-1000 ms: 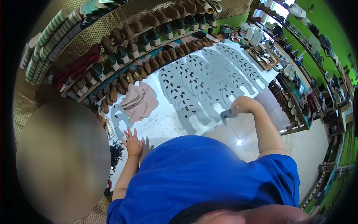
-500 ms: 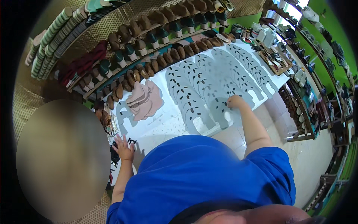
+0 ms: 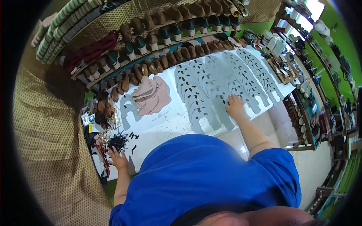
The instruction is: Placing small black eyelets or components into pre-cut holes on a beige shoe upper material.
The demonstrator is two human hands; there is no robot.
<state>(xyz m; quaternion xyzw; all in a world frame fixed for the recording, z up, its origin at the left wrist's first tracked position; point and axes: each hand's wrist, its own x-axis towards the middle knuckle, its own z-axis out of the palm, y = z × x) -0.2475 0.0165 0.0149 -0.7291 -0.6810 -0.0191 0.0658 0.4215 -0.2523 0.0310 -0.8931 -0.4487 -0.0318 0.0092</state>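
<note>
My right hand (image 3: 236, 108) rests over the near ends of the grey pieces, its fingers stretched out and nothing visible in them. The grey curved shoe-upper pieces (image 3: 206, 127) lie overlapped in long rows on the white table (image 3: 162, 130), dotted with small black strips. At the table's left end my left hand (image 3: 118, 159) is open, fingers spread, beside a pile of thin black strips (image 3: 119, 141). Several loose black strips (image 3: 133, 136) lie just right of that pile. Pink curved pieces (image 3: 152, 96) are heaped on grey ones at the left middle.
Brown shoe lasts (image 3: 171, 57) line the table's far edge, with racks of shoes (image 3: 177, 32) above. A tray of tools (image 3: 285, 69) sits at the far right corner. Shelves (image 3: 301, 96) stand to the right; a woven curtain (image 3: 49, 150) hangs at left.
My right hand has gone from closed fingers to outstretched ones over the grey pieces. My left hand has moved left and nearer to me, beside the black strips. The view has shifted slightly.
</note>
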